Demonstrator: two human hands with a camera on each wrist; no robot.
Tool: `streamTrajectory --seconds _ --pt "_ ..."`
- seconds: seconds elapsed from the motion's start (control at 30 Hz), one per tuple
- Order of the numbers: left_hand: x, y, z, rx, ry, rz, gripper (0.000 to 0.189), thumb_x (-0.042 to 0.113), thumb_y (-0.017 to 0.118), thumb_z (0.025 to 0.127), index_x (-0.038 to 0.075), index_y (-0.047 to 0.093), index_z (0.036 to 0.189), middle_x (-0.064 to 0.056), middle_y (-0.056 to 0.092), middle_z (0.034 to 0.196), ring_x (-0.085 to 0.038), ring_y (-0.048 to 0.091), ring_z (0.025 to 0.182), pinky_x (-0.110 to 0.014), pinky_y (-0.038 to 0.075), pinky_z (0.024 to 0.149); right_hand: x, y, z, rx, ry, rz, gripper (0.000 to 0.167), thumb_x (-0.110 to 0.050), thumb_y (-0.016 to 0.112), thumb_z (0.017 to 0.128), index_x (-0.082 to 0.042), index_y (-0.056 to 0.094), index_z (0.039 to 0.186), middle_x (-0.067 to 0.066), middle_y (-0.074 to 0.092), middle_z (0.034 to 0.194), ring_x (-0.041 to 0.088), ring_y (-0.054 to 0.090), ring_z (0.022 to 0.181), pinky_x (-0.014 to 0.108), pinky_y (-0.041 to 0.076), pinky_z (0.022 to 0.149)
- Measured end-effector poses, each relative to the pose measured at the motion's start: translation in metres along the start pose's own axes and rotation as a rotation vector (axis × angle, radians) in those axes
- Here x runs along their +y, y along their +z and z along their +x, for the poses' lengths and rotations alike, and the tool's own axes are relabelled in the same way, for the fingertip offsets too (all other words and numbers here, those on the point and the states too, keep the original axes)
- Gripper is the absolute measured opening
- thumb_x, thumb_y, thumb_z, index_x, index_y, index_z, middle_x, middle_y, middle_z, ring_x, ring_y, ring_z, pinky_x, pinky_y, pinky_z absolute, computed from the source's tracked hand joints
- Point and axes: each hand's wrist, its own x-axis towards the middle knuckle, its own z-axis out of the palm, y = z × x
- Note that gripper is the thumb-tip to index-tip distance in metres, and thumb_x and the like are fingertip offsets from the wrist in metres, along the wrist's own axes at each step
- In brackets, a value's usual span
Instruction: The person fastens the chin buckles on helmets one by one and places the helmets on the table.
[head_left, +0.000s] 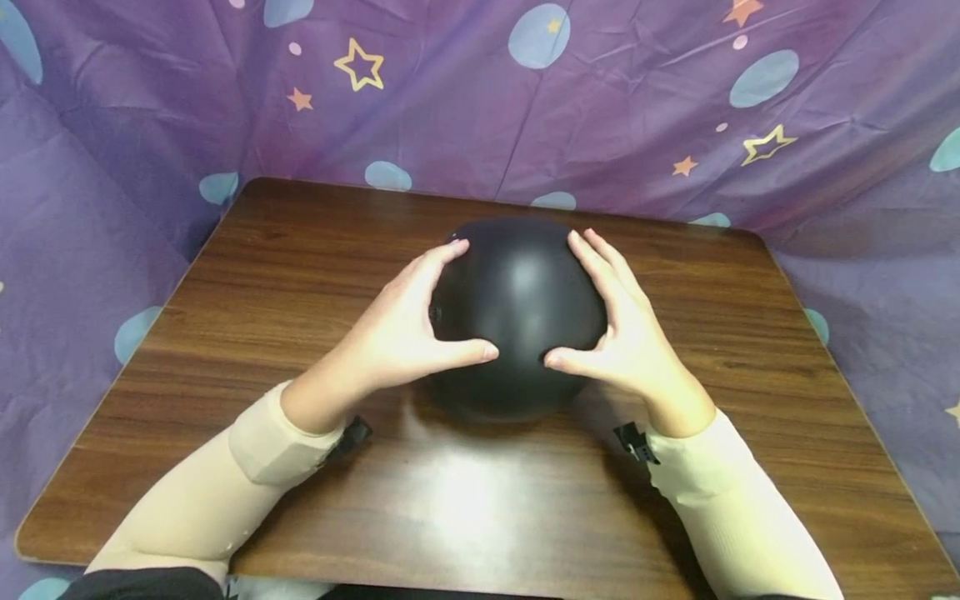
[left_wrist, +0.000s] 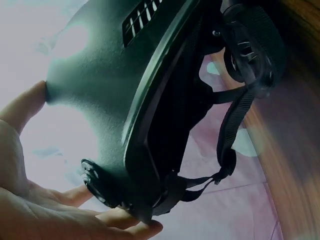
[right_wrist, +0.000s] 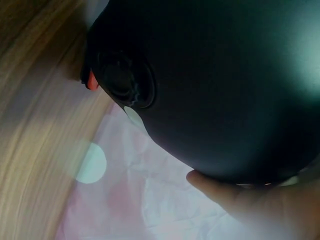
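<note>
Between both hands is a smooth black helmet (head_left: 517, 292), dome toward the head camera. My left hand (head_left: 401, 321) holds its left side, thumb on the near surface and fingers along the side. On the opposite side my right hand (head_left: 626, 333) grips it likewise, fingers spread. The left wrist view shows a slotted vent (left_wrist: 142, 20), a round black knob (left_wrist: 100, 185) near the fingers and a buckled chin strap (left_wrist: 232, 120) hanging from the rim. Another round fitting (right_wrist: 125, 80) and a small orange part (right_wrist: 93, 81) appear in the right wrist view. Whether the helmet touches the table is unclear.
A brown wood-grain table (head_left: 300, 275) with rounded corners lies beneath the helmet. Behind it and at both sides hangs a purple curtain (head_left: 450, 100) with stars and ovals. Dark wrist-camera mounts (head_left: 637, 443) stick out from the sleeves.
</note>
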Motion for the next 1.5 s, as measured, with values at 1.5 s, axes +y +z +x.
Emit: streamTrajectory --seconds 1.5 --pt "0.023 0.008 -0.013 0.114 0.341 0.093 0.109 0.048 0.099 0.072 0.003 0.046 0.156 -0.014 0.044 0.164 -0.025 0.034 0.156 -0.044 0.034 0.124 -0.044 0.003 0.003 0.125 -0.134 -0.078 0.105 -0.084 0.075 0.075 -0.014 0.058 0.151 0.009 0.036 0.169 0.031 0.033 0.155 0.059 0.034 0.119"
